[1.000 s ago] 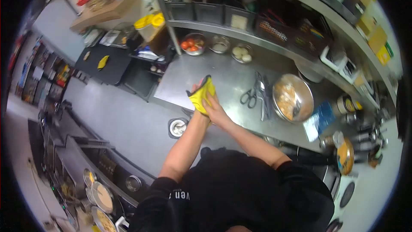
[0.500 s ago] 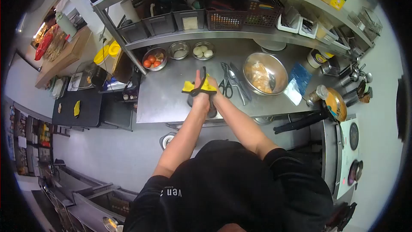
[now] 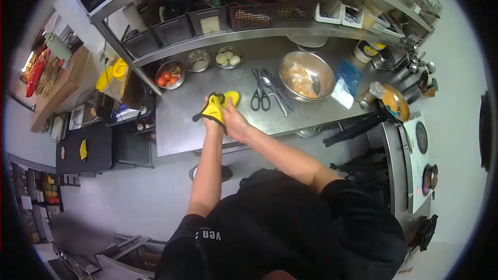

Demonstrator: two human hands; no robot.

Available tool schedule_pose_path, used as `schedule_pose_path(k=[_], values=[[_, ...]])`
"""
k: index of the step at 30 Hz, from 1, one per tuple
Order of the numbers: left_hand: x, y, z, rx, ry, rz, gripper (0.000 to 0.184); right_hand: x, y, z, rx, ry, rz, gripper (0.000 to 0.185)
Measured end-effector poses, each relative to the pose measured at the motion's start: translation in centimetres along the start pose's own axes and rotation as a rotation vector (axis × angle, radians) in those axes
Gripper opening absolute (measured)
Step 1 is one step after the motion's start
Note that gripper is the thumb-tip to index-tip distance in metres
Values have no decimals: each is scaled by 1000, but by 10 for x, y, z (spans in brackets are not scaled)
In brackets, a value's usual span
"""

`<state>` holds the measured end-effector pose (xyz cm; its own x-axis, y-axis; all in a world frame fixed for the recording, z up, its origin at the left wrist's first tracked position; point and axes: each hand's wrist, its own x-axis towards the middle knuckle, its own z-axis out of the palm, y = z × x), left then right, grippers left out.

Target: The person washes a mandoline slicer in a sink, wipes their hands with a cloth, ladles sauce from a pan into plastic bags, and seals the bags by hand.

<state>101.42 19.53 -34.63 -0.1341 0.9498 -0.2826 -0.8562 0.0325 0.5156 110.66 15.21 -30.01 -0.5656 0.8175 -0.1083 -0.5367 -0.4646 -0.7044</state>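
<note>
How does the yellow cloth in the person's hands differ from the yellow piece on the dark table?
The held cloth is bunched between the left hand and right hand; the yellow piece lies untouched on the dark table. The held cloth shows black edging; none can be made out on the yellow piece. The held cloth looks larger than the farther yellow piece. Both are yellow.

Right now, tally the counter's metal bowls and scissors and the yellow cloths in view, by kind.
Metal bowls: 4 (tomato bowl, middle small bowl, right small bowl, large bowl)
Scissors: 1 pair
Yellow cloths: 2 (held cloth, cloth on black table)
Total: 7
</note>
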Motion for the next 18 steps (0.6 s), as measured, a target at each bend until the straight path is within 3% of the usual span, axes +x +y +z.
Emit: schedule_pose_path(k=[2,3,4,7,9,10,12,13,15,16,18], values=[[7,-1,-16,5,9,15,48,-12,-5,3,-65,-108,20,78],[13,-3,-23,144,70,57,57,-14,-5,3,-117,-43,82,77],[13,1,-25,37,35,-7,61,-17,-5,0,-174,18,144,77],[4,24,-23,82,5,22,65,-31,-22,9,-272,-81,205,77],[-22,39,21,-144,-79,-139,62,-39,-36,26,-413,142,222,72],[-15,29,24,-93,-53,-79,65,-34,-31,28,-413,136,234,72],[-38,6,60,-1,-95,21,61,-11,-25,29,-228,281,-199,54],[-53,12,72,-124,-173,52,57,-1,-33,25,-226,280,-197,54],[-91,25,92,-291,-445,20,44,13,-51,11,-412,261,-209,31],[-92,21,89,-289,-445,4,44,21,-49,1,-406,275,-212,31],[-90,12,89,-6,-184,181,45,36,-40,-12,-916,424,-290,22]])
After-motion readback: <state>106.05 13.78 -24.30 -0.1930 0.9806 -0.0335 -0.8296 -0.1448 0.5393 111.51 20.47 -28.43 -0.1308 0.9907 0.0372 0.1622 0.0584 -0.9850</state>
